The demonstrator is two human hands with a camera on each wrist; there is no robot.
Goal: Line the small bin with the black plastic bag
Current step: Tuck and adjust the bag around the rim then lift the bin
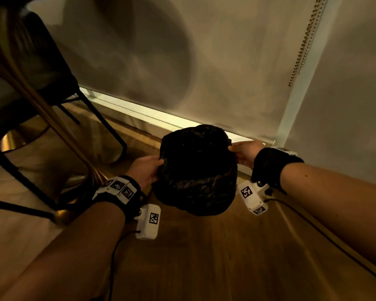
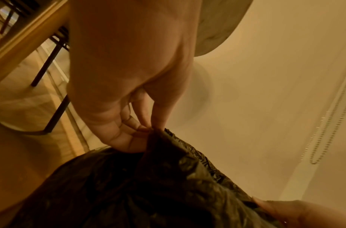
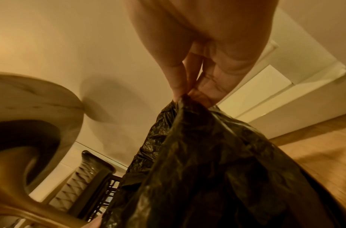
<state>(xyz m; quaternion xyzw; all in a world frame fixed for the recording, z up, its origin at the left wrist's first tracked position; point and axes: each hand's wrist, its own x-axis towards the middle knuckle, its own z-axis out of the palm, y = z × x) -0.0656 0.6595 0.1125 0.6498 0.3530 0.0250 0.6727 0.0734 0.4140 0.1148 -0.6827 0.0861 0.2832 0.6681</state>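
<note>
A crinkled black plastic bag (image 1: 197,170) hangs spread open between both hands above the wooden floor, by the wall. My left hand (image 1: 148,168) pinches the bag's left edge; in the left wrist view the fingertips (image 2: 148,129) close on the black plastic bag (image 2: 158,185). My right hand (image 1: 243,154) pinches the right edge, and the right wrist view shows thumb and fingers (image 3: 186,94) nipping the bag (image 3: 207,162) at its top. The bag drapes down and hides whatever stands under it; I cannot make out the small bin itself.
A chair with black legs (image 1: 104,122) and a table with a gold leg (image 1: 52,118) stand at the left. A white baseboard (image 1: 139,114) runs along the wall behind the bag. A bead chain (image 1: 304,44) hangs at the upper right. Wooden floor (image 1: 204,257) stretches in front.
</note>
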